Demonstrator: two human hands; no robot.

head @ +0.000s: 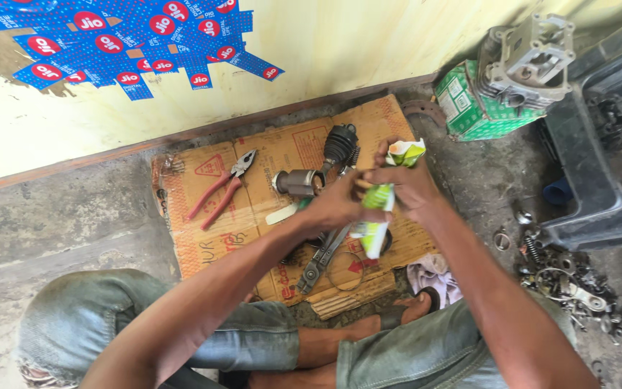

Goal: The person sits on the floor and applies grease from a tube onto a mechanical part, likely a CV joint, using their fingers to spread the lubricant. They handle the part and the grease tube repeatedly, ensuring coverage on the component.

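above the cardboard (282, 155), both hands, left hand (336, 205) and right hand (408, 189), pinch a green-white pouch (376, 220), long axis upright.

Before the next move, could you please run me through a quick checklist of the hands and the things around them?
1. Left hand grips the green-and-white packet: ok.
2. Right hand holds the packet's top: ok.
3. Packet already open: cannot tell.
4. Red-handled pliers lying apart on the cardboard: ok.
5. Metal joint with rubber boot resting on the cardboard: ok.
6. Second pliers under the hands, partly hidden: cannot tell.
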